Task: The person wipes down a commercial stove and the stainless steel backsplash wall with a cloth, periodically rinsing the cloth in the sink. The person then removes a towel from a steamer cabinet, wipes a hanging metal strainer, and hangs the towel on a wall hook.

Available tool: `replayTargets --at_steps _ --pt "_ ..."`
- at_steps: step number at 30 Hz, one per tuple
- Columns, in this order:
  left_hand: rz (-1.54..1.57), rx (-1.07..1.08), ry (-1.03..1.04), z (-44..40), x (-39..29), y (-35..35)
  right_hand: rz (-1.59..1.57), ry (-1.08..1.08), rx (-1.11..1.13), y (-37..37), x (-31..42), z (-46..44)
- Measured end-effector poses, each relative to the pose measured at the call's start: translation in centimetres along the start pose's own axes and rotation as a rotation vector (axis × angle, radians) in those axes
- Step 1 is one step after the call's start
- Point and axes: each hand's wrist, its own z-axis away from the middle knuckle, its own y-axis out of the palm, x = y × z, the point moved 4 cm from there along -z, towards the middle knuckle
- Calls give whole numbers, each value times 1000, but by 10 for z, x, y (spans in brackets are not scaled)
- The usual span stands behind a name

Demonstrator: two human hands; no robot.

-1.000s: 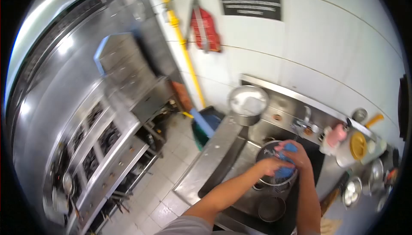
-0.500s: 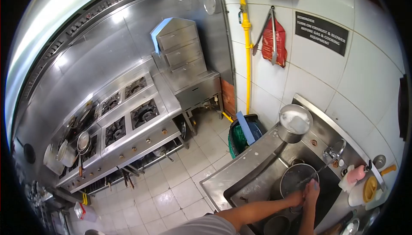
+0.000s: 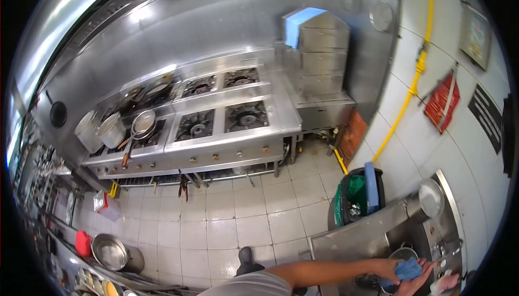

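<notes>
My left hand [image 3: 386, 269] is closed on a crumpled blue cloth [image 3: 408, 270] over the sink, at the lower right. Against the cloth's right side is my right hand [image 3: 419, 283], its fingers stretched out. Just behind the cloth shows the rim of a round pot [image 3: 404, 252] standing in the sink basin, mostly covered by the hands. The tap [image 3: 446, 248] is to the right of this pot. A metal pot with whitish contents [image 3: 431, 198] stands on the sink's back corner.
A bin [image 3: 356, 196] with a green liner and a blue board stands left of the sink [image 3: 346, 237]. Across the tiled floor is a stove [image 3: 227, 153] with pots. A large pot [image 3: 111, 253] is at the lower left. Red tongs packet hangs on the wall.
The view has swung left, so the sink and hands appear farther to the lower right. The blue cloth shows more fully between my hands, and my right fingers are now stretched out.
</notes>
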Motion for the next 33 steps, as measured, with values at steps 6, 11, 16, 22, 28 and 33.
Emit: replayTargets --at_steps 6,11,16,22,28,33 --pt "650 -416 22 208 -43 -156 501 -72 393 263 -115 68" --pt "118 -1215 226 420 -2 -261 1269 -27 886 354 -301 154" --pt "58 -1620 113 586 -21 -284 1271 356 1378 412 -454 229" --pt "-626 -1721 -39 700 -54 -313 1318 245 1715 504 -539 269" --pt "105 -2136 131 794 -37 -357 572 653 1387 602 -592 281" --pt "427 -1975 23 811 -44 -396 70 1318 1053 688 -634 308"
